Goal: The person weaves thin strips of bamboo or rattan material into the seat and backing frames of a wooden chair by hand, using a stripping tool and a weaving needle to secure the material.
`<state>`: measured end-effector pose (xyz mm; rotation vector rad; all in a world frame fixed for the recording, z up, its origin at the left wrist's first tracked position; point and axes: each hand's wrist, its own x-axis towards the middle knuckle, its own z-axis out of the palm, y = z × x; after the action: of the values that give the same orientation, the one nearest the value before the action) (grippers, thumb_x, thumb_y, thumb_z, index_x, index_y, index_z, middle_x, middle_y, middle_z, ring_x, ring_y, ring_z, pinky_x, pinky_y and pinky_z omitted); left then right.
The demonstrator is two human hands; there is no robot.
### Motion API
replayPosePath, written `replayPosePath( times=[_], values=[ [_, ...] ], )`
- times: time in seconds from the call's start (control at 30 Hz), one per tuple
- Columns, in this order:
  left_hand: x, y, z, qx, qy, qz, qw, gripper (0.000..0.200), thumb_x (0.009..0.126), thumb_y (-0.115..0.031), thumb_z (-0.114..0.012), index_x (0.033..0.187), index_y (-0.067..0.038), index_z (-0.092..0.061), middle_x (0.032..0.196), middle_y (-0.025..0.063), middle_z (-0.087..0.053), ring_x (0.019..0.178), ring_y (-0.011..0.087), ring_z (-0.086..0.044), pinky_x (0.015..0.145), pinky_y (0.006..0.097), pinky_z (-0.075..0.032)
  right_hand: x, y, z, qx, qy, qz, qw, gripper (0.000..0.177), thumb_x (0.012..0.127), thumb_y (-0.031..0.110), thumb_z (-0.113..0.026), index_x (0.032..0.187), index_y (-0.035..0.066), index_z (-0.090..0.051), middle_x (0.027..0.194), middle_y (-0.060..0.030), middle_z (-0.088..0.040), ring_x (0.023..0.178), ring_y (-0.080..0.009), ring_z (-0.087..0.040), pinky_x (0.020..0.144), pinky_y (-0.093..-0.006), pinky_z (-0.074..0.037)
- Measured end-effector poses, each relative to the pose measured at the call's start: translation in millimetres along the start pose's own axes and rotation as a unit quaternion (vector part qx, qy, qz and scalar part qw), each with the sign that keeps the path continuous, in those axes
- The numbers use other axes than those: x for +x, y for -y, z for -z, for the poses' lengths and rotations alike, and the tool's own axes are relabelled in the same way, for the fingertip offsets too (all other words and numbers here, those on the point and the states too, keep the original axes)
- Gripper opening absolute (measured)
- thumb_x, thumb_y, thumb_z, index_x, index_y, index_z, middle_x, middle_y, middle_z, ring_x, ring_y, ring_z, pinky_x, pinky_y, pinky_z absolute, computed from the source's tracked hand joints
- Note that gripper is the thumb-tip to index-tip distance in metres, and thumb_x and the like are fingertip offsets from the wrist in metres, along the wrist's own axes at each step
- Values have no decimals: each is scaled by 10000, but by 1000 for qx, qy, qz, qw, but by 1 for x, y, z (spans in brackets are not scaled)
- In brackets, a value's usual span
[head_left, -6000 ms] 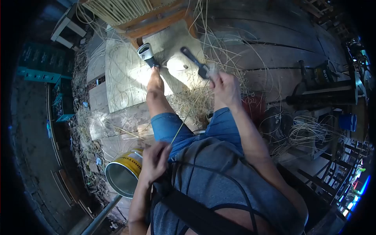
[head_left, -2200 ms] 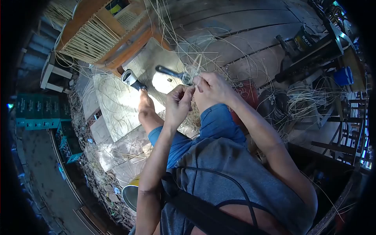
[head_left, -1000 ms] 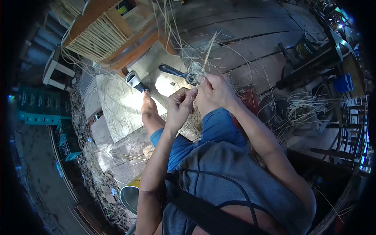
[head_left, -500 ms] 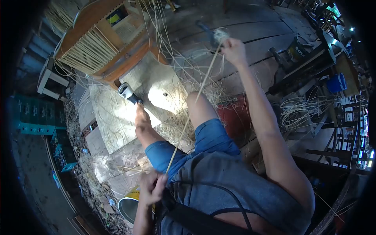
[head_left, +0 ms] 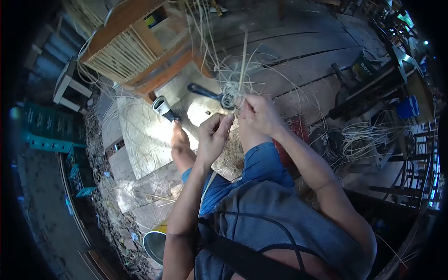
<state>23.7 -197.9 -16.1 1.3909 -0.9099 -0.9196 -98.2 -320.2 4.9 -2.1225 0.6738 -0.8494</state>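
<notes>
In front of my knees, my right hand (head_left: 260, 114) is closed at the near end of a tool with a dark handle (head_left: 204, 90). A curly tangle of thin pale shavings (head_left: 232, 94) covers the tool's head, so its kind is hidden. A long pale cane strip (head_left: 243, 56) rises beyond the tangle. Close by on the left, the thumb and fingers of my left hand (head_left: 213, 139) pinch the strip near the tool. The strip's lower length (head_left: 206, 190) shows again over my shorts, behind my left forearm.
A wooden chair with a slatted, cane-strung part (head_left: 123, 56) stands at upper left. Pale sheeting (head_left: 140, 144) and loose strips cover the floor. A yellow bucket (head_left: 156, 245) is at lower left, green crates (head_left: 49, 126) far left. Coiled cane (head_left: 368, 133) and a blue container (head_left: 407, 108) lie right.
My left hand has come up from beside my hip to near the tool. My right hand has moved down and left with the tool, and the strip now extends beyond it.
</notes>
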Motion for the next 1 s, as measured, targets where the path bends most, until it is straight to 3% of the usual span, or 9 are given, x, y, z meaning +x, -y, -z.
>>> replayPosePath(
  times=[0.1, 0.17, 0.43, 0.5, 0.7, 0.77, 0.83, 0.93, 1.0],
  values=[
    [-12, 3, -1, -32, 12, 18, 999, 278, 949, -210, -562, 752, -15, -550, 553, -42, -473, 487, 22, -414, 436, 200, -325, -6, -9, -8, -12, 46, 6, 999, 338, 944, 262, -526, 758, -12, -592, 557, -98, -558, 519, -158, -565, 497, -320, -426],
    [-15, 5, 0, -34, 12, 42, 998, 291, 951, -206, -556, 732, -16, -543, 555, -44, -466, 495, 16, -405, 443, 198, -324, -7, -8, -15, 50, 35, -22, 998, 265, 897, 170, -566, 701, -5, -531, 583, -210, -520, 530, -362, -555, 466, -414, -386],
    [-26, -3, 0, 76, -40, -15, 996, 354, 954, -183, -524, 650, -2, -500, 522, 1, -422, 480, 71, -385, 439, 277, -298, -3, -16, -21, -8, 37, 10, 999, 241, 879, 176, -569, 706, 10, -544, 592, -208, -528, 550, -376, -556, 478, -423, -399],
    [-41, -2, 3, 191, -86, -115, 971, 316, 933, -141, -532, 652, 1, -499, 508, 72, -434, 443, 137, -394, 444, 298, -314, 16, -25, -20, -76, -5, 25, 997, 308, 908, 222, -563, 689, 6, -573, 535, -102, -538, 493, -155, -527, 483, -332, -409],
    [-143, -14, 65, 225, -25, -4, 974, 271, 915, -127, -544, 677, 2, -525, 550, 156, -476, 461, 275, -461, 476, 354, -374, 126, -104, 72, -235, -138, 19, 962, 248, 871, 174, -533, 702, 7, -606, 644, -183, -600, 594, -320, -619, 542, -392, -458],
    [-134, -16, 66, 257, -16, 63, 964, 223, 916, -122, -542, 736, 7, -554, 605, 195, -507, 538, 321, -512, 525, 381, -412, 112, -62, 35, -115, -47, -10, 992, 351, 948, 181, -467, 649, 21, -557, 563, -81, -567, 469, -128, -520, 476, -296, -416],
    [-101, 11, 58, 296, 3, -41, 954, 211, 918, -209, -551, 854, -9, -566, 721, 243, -579, 679, 393, -598, 573, 431, -456, 68, -21, -26, 59, 48, -18, 997, 301, 964, 193, -454, 766, 19, -601, 653, -81, -616, 537, -143, -581, 502, -293, -442],
    [-71, 3, 62, 393, -35, -87, 915, 220, 908, -276, -565, 890, -57, -577, 705, 184, -610, 671, 371, -612, 569, 455, -470, 8, 8, -77, -21, 174, 53, 983, 283, 958, 203, -456, 869, -14, -615, 650, -95, -615, 592, -184, -606, 532, -340, -467],
    [-69, -19, 81, 430, -22, -146, 891, 219, 904, -263, -575, 894, -44, -587, 733, 162, -629, 676, 357, -623, 582, 435, -483, -6, 14, -81, 70, 323, -90, 940, 310, 963, 260, -457, 932, -1, -622, 644, -68, -601, 567, -152, -594, 474, -291, -455]
  ],
)
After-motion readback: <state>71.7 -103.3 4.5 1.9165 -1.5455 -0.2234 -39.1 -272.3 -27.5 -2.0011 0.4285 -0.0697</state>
